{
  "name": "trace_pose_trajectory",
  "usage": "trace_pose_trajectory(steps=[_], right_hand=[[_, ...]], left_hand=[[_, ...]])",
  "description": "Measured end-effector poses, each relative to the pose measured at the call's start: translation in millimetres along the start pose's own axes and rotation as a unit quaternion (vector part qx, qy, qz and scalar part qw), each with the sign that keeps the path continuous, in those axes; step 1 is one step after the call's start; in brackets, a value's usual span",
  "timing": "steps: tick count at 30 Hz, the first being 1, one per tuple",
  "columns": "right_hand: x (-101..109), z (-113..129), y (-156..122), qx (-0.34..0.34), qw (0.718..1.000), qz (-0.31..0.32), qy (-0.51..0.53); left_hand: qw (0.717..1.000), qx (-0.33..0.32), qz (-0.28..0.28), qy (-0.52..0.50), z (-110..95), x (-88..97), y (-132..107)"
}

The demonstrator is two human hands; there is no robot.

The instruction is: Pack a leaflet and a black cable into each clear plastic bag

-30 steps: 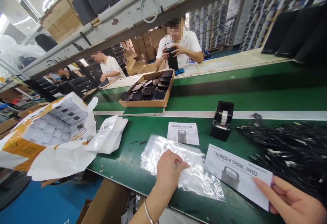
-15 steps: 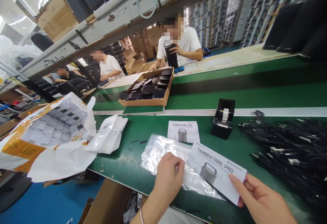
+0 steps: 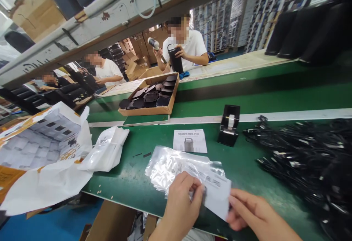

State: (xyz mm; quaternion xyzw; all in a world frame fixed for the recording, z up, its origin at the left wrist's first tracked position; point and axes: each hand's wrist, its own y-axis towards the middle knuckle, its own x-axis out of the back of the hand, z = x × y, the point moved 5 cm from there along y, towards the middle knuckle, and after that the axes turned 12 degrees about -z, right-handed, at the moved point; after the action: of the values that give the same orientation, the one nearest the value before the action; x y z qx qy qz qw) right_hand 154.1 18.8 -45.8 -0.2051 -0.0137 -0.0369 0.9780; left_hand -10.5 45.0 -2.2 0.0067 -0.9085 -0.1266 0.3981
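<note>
My right hand (image 3: 244, 210) pinches the right edge of a white printed booklet (image 3: 218, 193). Clear plastic covers the left part of this booklet, which appears partly inside a clear plastic bag (image 3: 213, 167). Fingers curled, my left hand (image 3: 183, 200) grips the bag near its opening, above a pile of clear plastic bags (image 3: 162, 162). Its fingertips meet close to the booklet's lower left side. Just beyond the bags, another booklet (image 3: 189, 141) with a speaker picture lies flat on the green bench.
A tape dispenser (image 3: 229, 125) stands beyond my right hand, and black cables (image 3: 299, 160) heap at right. Left are a bundle of white packets (image 3: 108, 149) and a torn carton (image 3: 41, 142). Across the bench, a person handles a black speaker (image 3: 175, 59) behind a parts tray (image 3: 144, 112).
My right hand has moved left, bringing the booklet under the bag's clear plastic. My left hand stays near the bag. The person opposite has raised a hammer-like tool.
</note>
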Motion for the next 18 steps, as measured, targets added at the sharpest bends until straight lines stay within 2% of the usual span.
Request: trace_pose_trajectory(steps=[3, 5, 8, 11, 13, 14, 16, 17, 18], right_hand=[[-22.7, 13.2, 6.9, 0.041, 0.996, 0.067, -0.028], [-34.9, 19.3, 16.6, 0.066, 0.995, 0.047, -0.061], [-42.4, 31.1, 27.1, 0.115, 0.986, -0.023, -0.117], [-22.2, 48.5, 15.6, 0.185, 0.964, -0.081, -0.176], [12.9, 55.7, -2.7, 0.218, 0.941, -0.135, -0.222], [35.9, 56.4, -12.4, 0.227, 0.923, -0.178, -0.253], [86.4, 56.1, -31.1, 0.253, 0.806, -0.324, -0.425], [107.8, 52.8, -36.9, 0.25, 0.741, -0.374, -0.498], [124.8, 47.6, -38.7, 0.247, 0.691, -0.393, -0.553]], left_hand=[[0.997, 0.018, 0.03, -0.067, -5.2, -0.2, -0.6], [0.991, 0.027, 0.056, -0.12, -8.4, -1.7, 0.8], [0.984, 0.022, 0.075, -0.163, -11.1, -4.6, 5.4], [0.988, 0.011, 0.061, -0.139, -7.0, -8.2, 11.6], [0.994, 0.004, 0.056, -0.097, -2.5, -12.3, 14.6], [0.996, -0.004, 0.056, -0.074, -0.8, -14.5, 15.7], [0.997, -0.024, 0.058, -0.034, 0.3, -18.6, 16.9], [0.997, -0.033, 0.06, -0.02, 0.0, -20.2, 17.2], [0.997, -0.04, 0.062, -0.012, -0.6, -21.4, 17.3]])
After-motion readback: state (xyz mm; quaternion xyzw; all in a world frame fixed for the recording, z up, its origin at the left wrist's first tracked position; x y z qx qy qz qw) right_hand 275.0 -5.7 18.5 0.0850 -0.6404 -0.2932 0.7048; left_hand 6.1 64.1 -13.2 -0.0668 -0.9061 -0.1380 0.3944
